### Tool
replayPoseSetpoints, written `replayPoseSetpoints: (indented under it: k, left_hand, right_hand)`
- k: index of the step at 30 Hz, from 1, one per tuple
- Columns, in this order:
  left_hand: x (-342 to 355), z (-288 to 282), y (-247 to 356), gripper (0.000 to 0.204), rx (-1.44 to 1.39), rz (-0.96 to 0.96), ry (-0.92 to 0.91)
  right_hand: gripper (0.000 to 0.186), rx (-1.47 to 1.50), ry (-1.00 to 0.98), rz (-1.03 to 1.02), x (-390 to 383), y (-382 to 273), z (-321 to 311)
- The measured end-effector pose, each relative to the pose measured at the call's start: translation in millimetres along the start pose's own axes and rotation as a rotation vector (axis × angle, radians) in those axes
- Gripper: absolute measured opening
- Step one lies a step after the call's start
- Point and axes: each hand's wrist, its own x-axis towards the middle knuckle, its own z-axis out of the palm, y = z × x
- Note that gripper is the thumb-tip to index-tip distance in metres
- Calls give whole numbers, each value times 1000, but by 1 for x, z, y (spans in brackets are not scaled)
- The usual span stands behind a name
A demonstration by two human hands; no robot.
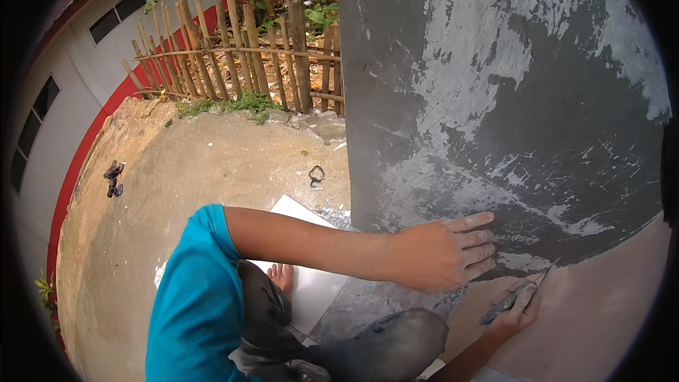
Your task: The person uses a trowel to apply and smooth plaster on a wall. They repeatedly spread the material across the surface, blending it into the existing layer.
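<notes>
The left hand (444, 258) is extended across the body toward a dark gray wall (382, 78) at the right. Nothing is held in it; its fingers are straight and slightly parted, and are dusted with pale powder. Whether the wall is touched by the fingertips cannot be told.

A bladed tool (503, 304) is grasped in the right hand (520, 311), nearer and farther right than the left. Its handle is smeared with gray, and its thin blade is angled up toward the lower edge of the wall; contact there cannot be confirmed.

The wall is irregularly covered by white patches (470, 49), densest in its upper part, with fine scratches near the hands. Below it, a pinkish surface (601, 311) is seen at the right.

A bent knee (403, 336) in dark trousers is positioned near, below the left hand. A white sheet (322, 293) is laid on the ground (212, 163), with 1 bare foot (283, 279) resting on it. Farther off, 1 black loop (316, 175) is noted. The far side is bounded by a stake fence (233, 49); a pale building (78, 56) with a red band is observed at the left.
</notes>
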Motion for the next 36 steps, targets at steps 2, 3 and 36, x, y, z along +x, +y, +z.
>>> replayPoseSetpoints:
  k: [2, 3, 36]
  left_hand:
    - [41, -22, -25, 49, 21, -11, 302]
    - [54, -33, -35, 49, 20, -34, 414]
    - [-15, -63, -109, 120, 345, -411, 341]
  right_hand:
    - [54, 72, -43, -98, 8, -34, 3]
    - [55, 130, -15, -121, 6, -47, 13]
    - [64, -442, -34, -761, 5, -151, 179]
